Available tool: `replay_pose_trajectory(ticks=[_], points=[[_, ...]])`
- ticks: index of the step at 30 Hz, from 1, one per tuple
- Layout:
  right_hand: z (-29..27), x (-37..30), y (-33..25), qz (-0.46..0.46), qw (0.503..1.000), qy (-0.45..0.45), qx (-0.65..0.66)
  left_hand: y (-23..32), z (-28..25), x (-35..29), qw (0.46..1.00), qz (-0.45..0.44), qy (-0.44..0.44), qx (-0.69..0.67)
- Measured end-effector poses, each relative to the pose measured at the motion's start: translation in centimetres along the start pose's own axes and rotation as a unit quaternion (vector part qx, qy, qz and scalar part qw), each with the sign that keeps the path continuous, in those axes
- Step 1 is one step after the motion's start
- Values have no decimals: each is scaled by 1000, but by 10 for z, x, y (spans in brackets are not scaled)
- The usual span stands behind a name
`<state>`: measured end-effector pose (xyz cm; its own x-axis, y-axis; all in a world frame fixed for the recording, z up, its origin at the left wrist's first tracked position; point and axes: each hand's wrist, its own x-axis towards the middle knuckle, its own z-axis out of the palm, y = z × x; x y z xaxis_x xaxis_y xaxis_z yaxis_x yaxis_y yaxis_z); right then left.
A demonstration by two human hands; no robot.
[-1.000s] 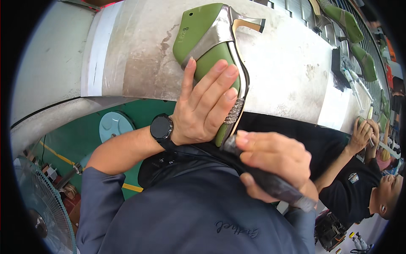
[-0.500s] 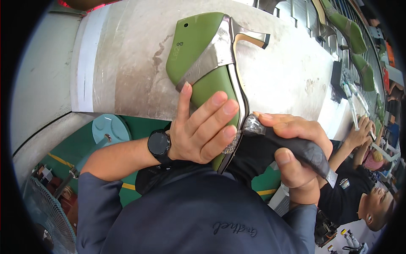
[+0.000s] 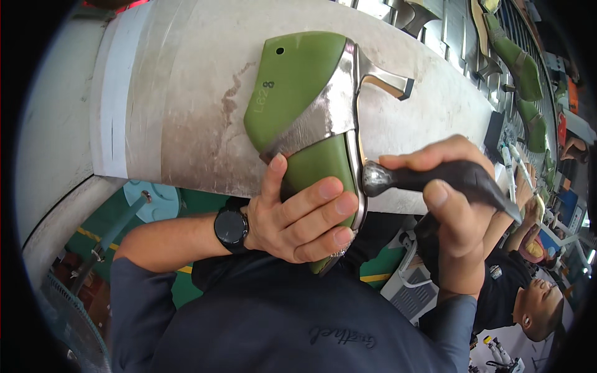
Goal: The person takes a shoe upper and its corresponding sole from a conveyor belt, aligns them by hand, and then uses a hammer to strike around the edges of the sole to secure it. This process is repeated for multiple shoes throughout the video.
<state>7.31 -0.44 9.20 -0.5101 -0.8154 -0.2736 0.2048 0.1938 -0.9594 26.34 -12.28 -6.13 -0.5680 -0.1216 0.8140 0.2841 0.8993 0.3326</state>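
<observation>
Resting on its side on the pale, stained worktop [image 3: 205,124], the silvery metallic slim-heeled shoe [image 3: 329,112], stretched over a smooth green plastic last [image 3: 295,93], has its long axis running near to far, heel end far, toe reaching past the near edge. Its sole faces right, toward the right hand [image 3: 463,202], and its slim heel [image 3: 384,79] points the same way. The left hand [image 3: 295,221] is the nearer, lying directly over the near half with fingers spread; its thumb is hidden, so I cannot tell whether it closes round underneath. The right hand, well to the right of the shoe, grips a dark hammer [image 3: 460,177] with a curved handle, which lies roughly crosswise to that axis. Its rounded metal head [image 3: 377,179] sits at the sole's right edge, touching or just beside it; I cannot tell which.
</observation>
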Motion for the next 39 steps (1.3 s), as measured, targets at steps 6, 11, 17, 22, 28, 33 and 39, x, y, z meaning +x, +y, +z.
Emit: replay_pose_trajectory(ticks=[6, 11, 17, 22, 28, 33, 39], points=[[12, 23, 15, -22, 998, 59, 3, 4, -12, -1, 999, -16, -37, -26], [26, 46, -16, 47, 981, 115, -150, 3, -11, 1, 999, -13, -36, -28], [9, 54, -23, 48, 983, -15, -179, -2, -10, -1, 1000, 2, -23, 4], [5, 41, -25, 70, 978, -57, -189, -4, -15, 0, 999, -1, -51, 8], [24, -51, 19, -128, 986, 37, -103, -2, -16, 6, 999, 6, -35, 24], [49, -92, 28, -200, 948, -23, -246, -9, -13, 7, 999, 11, -31, 25], [61, -118, 26, -212, 936, 278, 37, -7, -20, 12, 999, 8, -37, 20]])
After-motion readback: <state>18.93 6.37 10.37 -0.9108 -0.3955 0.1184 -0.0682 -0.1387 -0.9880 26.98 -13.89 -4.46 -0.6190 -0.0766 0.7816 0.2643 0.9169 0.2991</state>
